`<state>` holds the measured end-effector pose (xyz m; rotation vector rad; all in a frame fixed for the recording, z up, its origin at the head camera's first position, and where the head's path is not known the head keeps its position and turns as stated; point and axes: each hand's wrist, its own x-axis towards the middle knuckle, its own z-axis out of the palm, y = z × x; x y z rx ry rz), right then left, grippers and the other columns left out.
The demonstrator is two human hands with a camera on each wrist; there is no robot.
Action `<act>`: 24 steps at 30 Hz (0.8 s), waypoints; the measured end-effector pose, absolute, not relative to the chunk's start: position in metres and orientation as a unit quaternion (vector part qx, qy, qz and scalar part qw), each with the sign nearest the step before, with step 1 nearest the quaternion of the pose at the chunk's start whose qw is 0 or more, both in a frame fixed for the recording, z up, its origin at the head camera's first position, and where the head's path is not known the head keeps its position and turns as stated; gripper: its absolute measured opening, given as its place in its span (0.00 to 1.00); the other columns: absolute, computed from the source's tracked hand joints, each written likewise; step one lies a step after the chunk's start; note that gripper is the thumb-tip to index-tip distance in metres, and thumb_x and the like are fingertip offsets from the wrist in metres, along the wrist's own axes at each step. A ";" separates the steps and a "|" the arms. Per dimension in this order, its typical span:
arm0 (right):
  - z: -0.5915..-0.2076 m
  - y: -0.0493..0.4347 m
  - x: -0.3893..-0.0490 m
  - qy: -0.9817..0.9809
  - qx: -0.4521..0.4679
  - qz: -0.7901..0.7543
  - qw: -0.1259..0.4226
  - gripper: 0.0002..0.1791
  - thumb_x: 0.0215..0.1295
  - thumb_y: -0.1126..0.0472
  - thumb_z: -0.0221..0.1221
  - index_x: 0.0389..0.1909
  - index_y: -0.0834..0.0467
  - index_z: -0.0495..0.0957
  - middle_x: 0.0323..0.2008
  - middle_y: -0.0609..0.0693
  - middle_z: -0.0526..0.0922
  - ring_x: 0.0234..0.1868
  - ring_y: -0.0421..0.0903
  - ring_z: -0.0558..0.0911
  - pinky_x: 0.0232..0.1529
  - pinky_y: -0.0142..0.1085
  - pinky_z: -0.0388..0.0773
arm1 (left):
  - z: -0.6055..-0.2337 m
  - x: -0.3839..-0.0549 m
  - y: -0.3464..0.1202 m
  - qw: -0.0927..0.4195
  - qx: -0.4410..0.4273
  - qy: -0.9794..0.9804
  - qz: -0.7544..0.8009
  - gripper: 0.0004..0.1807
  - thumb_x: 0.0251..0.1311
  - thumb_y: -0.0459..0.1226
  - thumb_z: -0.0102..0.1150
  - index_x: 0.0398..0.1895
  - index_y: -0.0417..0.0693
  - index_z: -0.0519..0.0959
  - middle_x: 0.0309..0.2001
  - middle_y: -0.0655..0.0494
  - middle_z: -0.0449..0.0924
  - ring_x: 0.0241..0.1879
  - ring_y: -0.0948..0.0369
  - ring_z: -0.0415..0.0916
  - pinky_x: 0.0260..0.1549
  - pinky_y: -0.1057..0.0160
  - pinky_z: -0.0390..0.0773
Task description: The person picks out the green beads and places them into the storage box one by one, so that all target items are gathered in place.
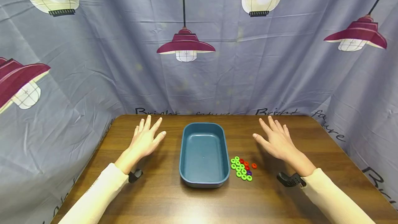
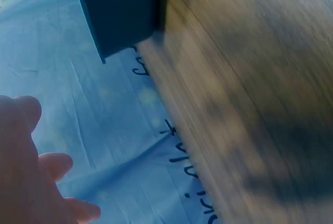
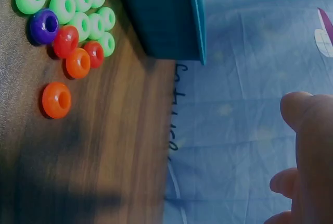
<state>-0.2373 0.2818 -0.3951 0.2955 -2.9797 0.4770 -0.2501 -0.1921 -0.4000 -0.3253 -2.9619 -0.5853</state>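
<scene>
Both hands hover over the wooden table with fingers spread and nothing held. The left hand (image 1: 145,140) is left of a blue rectangular bin (image 1: 203,182); the right hand (image 1: 276,141) is to its right. The bin's inside shows no contents. Beside the bin's right wall lies a cluster of ring-shaped beads: several green beads (image 1: 238,169), some red and orange ones, and one purple bead (image 3: 44,26). One orange bead (image 3: 56,100) sits slightly apart, nearest the right hand. In the left wrist view, the bin's side (image 2: 122,10) appears beyond the left fingers.
The brown wooden table (image 1: 149,196) ends at a grey-blue curtain (image 1: 199,85) printed with lamps and lettering, which hangs behind and along the sides. Each wrist wears a black strap with a small device, the right one (image 1: 290,179) hanging below the sleeve.
</scene>
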 end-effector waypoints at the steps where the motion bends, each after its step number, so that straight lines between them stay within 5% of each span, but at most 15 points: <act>1: -0.395 0.282 -0.237 -0.981 0.098 0.157 0.055 0.44 0.76 0.36 0.47 0.80 0.61 0.53 0.79 0.75 0.44 0.76 0.79 0.46 0.72 0.74 0.37 | -0.401 -0.250 -0.191 0.053 -0.108 -0.973 -0.195 0.37 0.77 0.55 0.43 0.82 0.53 0.53 0.81 0.29 0.39 0.79 0.29 0.35 0.73 0.26 0.41; 24: -0.409 0.286 -0.231 -0.977 0.107 0.175 0.051 0.42 0.76 0.38 0.48 0.78 0.63 0.56 0.77 0.77 0.48 0.74 0.81 0.52 0.70 0.76 0.40 | -0.449 -0.233 -0.143 -0.028 -0.152 -0.889 -0.432 0.34 0.74 0.43 0.52 0.80 0.48 0.58 0.79 0.39 0.56 0.78 0.39 0.54 0.74 0.35 0.56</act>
